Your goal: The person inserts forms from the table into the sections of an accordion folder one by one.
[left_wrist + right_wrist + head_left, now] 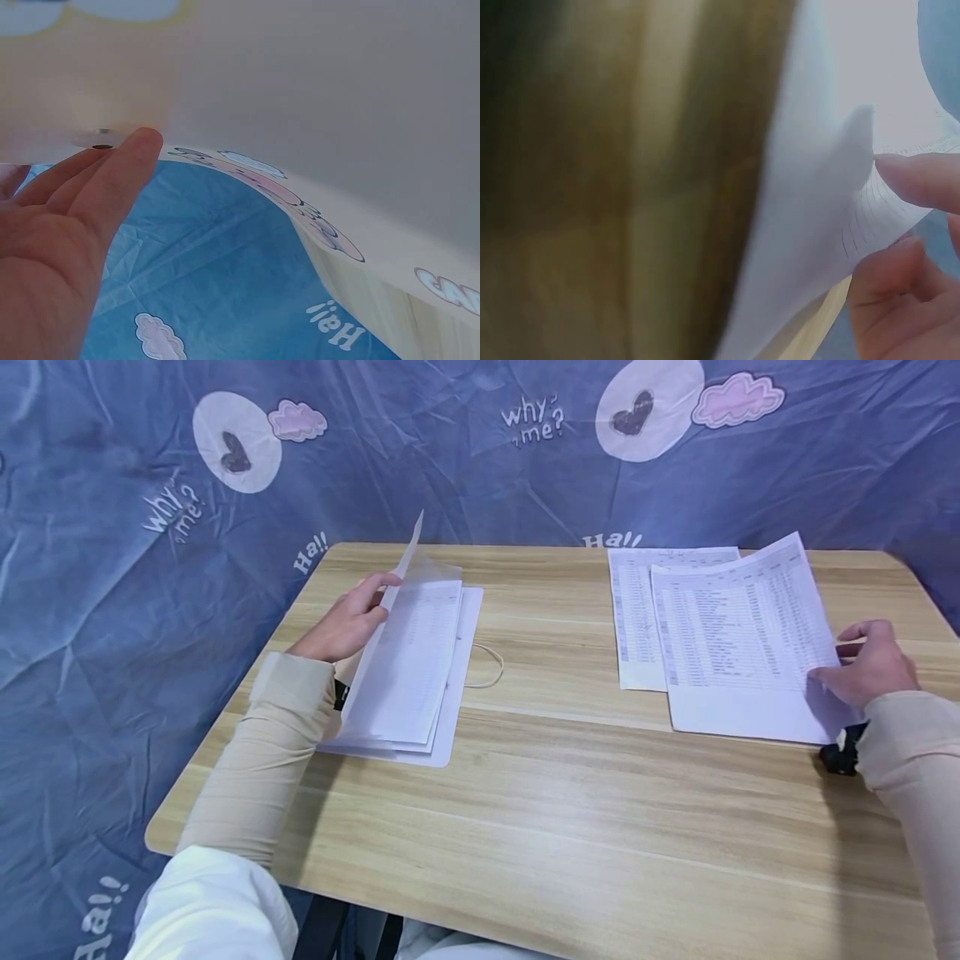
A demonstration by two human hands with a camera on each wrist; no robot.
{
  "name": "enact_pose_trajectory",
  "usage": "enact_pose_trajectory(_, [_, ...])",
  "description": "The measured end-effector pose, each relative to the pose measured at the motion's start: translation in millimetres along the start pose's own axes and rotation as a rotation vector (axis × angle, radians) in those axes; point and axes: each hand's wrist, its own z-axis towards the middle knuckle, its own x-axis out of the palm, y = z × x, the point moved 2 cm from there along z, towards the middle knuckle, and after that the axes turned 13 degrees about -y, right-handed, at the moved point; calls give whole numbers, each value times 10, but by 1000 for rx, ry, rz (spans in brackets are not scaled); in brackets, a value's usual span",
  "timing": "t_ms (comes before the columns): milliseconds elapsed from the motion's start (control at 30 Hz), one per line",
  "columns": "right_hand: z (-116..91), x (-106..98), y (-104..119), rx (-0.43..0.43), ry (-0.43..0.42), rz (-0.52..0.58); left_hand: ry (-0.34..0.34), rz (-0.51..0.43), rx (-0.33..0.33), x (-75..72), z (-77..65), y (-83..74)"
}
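A folder with a pale cover (375,647) stands part-opened at left, white printed sheets (412,668) in clear sleeves inside. My left hand (348,618) touches the raised cover from its outer side. In the left wrist view, straight fingers (124,176) reach the cover's outer face beside a small snap button (103,140); cartoon prints show on it. At right, my right hand (870,668) pinches the right edge of a printed sheet (735,643), which bends upward at its far corner. In the right wrist view, finger and thumb (889,266) meet at the curved paper (881,225).
Under the held sheet lies another printed sheet (633,610), partly covered. A pale elastic loop (491,664) sticks out from the folder's right side onto the wooden table (540,793). Blue patterned cloth (450,452) hangs behind and along the left side.
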Motion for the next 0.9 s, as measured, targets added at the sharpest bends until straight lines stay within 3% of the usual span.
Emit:
enact_pose_trajectory(133, [0,-1,6,-73,-8,-35,2,-6,0,0,-3,-1])
enact_pose_trajectory(533, [8,106,44,-129,44,-51,5,-5,-9,-3,-3,-6])
enact_pose_trajectory(900, [-52,120,137,-61,31,-6,3,-9,-11,-12,-14,-19])
